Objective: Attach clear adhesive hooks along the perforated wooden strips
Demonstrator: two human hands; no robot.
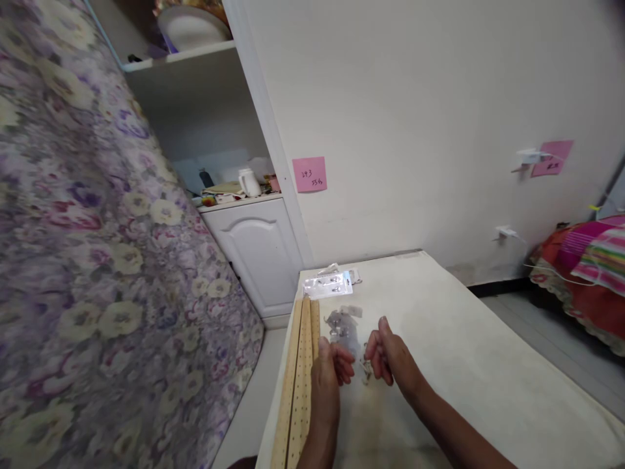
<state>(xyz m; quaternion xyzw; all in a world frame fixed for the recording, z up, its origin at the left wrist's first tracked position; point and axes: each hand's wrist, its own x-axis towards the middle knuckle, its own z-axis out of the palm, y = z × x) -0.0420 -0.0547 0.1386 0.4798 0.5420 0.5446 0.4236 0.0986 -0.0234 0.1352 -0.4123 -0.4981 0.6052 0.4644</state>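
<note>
My left hand [331,374] hovers over the table, thumb up and fingers loosely bent, with nothing seen in it. Facing it, my right hand [389,355] has its thumb raised and its fingers half curled, also without a visible object. Between the two hands lie small metallic pieces [366,370], too small to name and close to my right fingertips. Just beyond is a clear plastic bag [344,332] with small shiny parts. Light wooden strips with rows of holes [299,378] run along the table's left edge, beside my left hand.
Flat clear packages [328,284] with small hardware lie at the table's [439,365] far end, against the wall. A floral curtain [112,260] hangs on the left, by a white cabinet [258,251] with a white jug [249,182]. Right of the table stands a bed [581,286].
</note>
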